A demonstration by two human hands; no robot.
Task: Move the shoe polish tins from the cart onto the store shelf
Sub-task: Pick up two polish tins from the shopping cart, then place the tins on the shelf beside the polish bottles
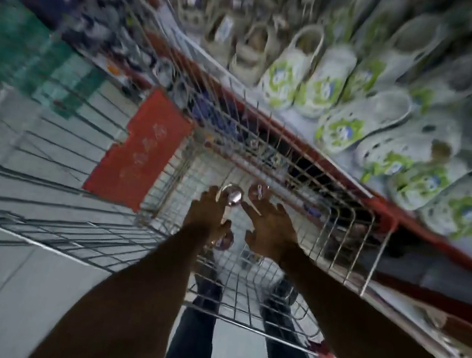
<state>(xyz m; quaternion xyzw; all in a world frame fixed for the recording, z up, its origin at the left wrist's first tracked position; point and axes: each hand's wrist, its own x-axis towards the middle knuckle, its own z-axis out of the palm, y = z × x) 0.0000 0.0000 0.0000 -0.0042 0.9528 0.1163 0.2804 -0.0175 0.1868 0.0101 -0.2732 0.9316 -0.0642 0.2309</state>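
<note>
**Hands reaching into the cart for polish tins**

Hands are reaching down into a wire shopping cart [349, 240], seen from above through heavy motion blur. The left hand [209, 214] is hovering over the basket with its fingers curled around a shiny round tin [234, 198], which is sitting at the fingertips at about 1 o'clock from the palm; the grip looks narrow, though blur is making it hard to tell whether the fingers are fully closed on the metal. Another small round tin [224, 240] is showing just beside the left wrist at 5 o'clock, partly hidden by it. The right hand [271, 230] is spreading wide, fingers splayed and holding nothing, with its fingertips pointing toward 11 o'clock. A third tin [258, 192] is lying on the basket floor just beyond those fingertips, near the first tin and at 2 o'clock from it.

A red panel [140, 152] is hanging on the cart's far end at 10 o'clock from the hands. The store shelf [308, 140], edged with a red rail, is running diagonally at 2 o'clock from the cart, and rows of white clogs with green print [317, 84] are standing on it. The person's legs in dark trousers [193, 346] are showing below the cart at 6 o'clock.
</note>
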